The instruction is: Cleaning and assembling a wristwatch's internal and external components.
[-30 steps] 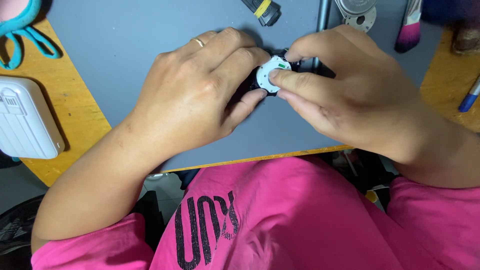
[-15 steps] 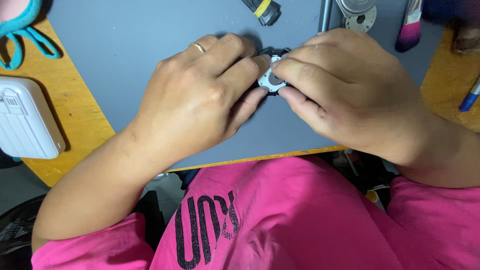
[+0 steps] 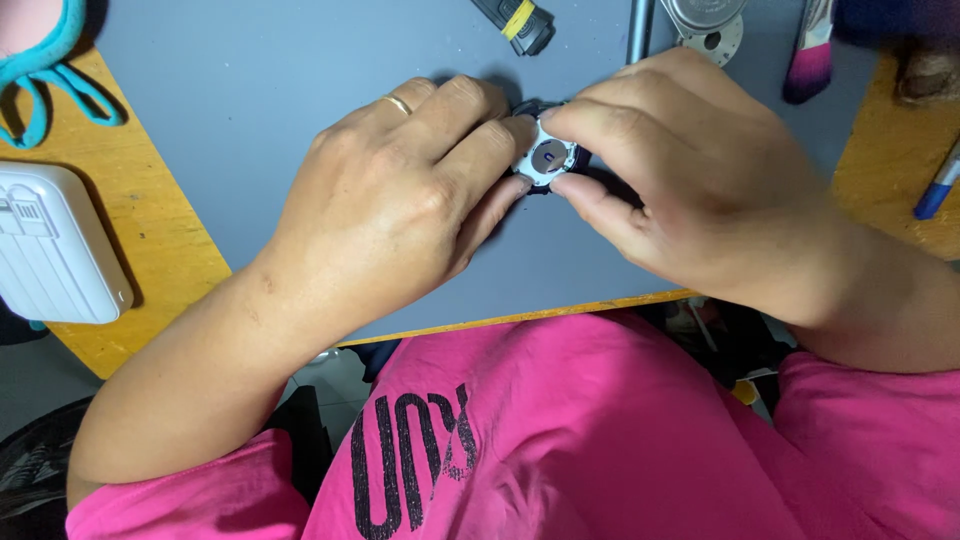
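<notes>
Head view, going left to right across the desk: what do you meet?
White ribbed box → left hand → small round white part held by both hands → right hand → blue pen.

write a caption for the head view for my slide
Both hands, left hand and right hand, pinch a small round white part over a grey mat.

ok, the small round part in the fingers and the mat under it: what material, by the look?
Round part: pale ring, probably moulded plastic, around a shiny centre disc that looks like metal; dark piece behind it, unclear. Both hands, left hand and right hand, pinch it. Mat: flat matte grey, no glare, likely rubber or vinyl.
</notes>
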